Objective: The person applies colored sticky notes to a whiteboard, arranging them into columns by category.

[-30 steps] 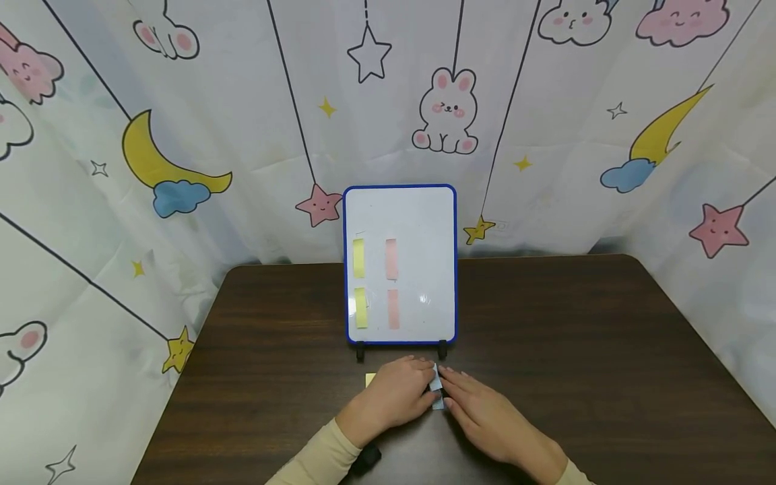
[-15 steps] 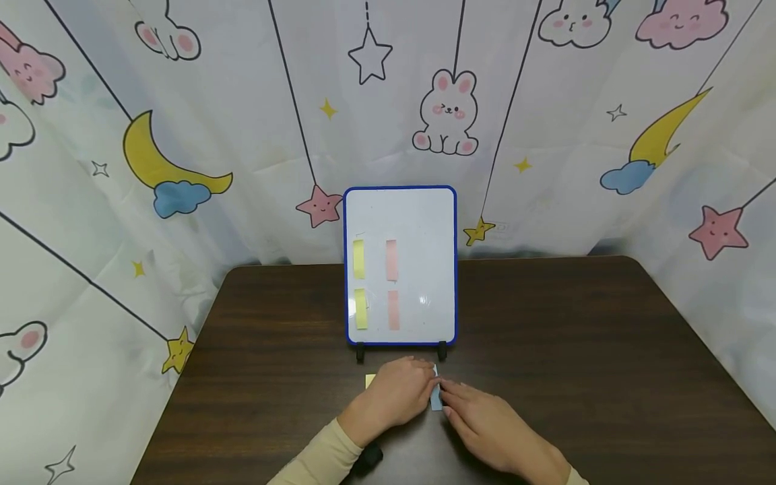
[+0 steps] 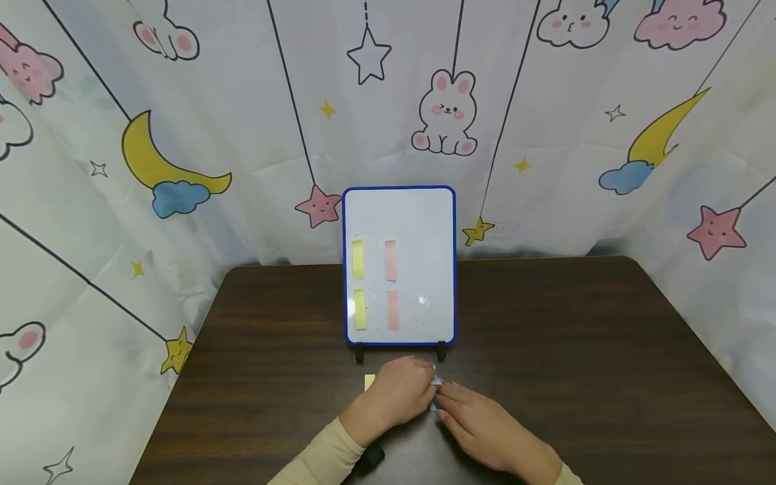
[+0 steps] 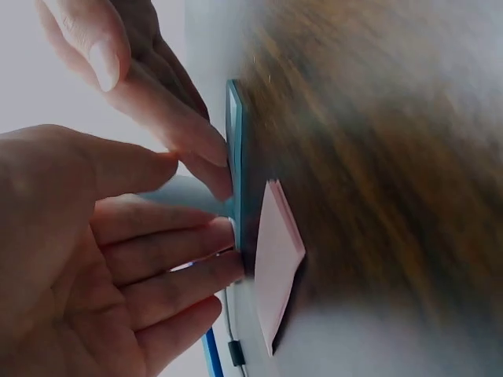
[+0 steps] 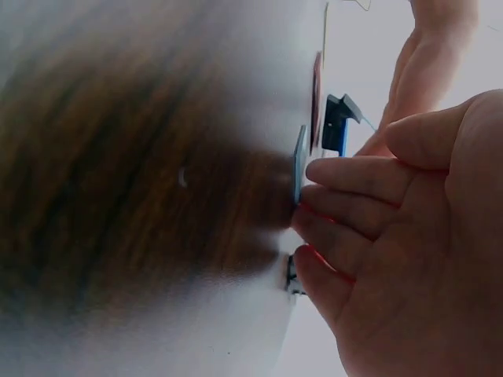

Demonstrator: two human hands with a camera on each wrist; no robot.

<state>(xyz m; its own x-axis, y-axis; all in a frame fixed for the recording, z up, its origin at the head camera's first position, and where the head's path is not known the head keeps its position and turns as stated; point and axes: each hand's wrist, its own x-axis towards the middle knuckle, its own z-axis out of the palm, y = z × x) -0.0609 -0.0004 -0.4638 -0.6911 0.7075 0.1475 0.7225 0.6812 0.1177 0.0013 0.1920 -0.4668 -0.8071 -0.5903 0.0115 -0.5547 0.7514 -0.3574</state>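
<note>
A small pad of blue sticky notes (image 3: 434,406) lies on the table below the whiteboard, mostly covered by both hands. My left hand (image 3: 397,392) reaches over it from the left, its nearly straight fingertips at the pad (image 4: 239,149) in the left wrist view. From the other side my right hand (image 3: 479,426) touches the pad's right edge. In the right wrist view the right fingers (image 5: 361,179) extend along the blue pad, thumb apart. A pale blue bit of paper (image 3: 436,381) shows raised between the hands. Beside the left fingers sits a pink sticky-note pad (image 4: 275,263).
The blue-framed whiteboard (image 3: 424,222) stands upright on black feet, bearing two yellow strips (image 3: 358,259) and two pink strips (image 3: 391,261). A yellow pad (image 3: 369,381) peeks out behind the left hand. A black object (image 3: 371,459) lies by the left sleeve.
The right fingers have shifted slightly left over the blue pad. Less of the pad shows now, and a bit of blue paper appears raised. The left hand has barely moved.
</note>
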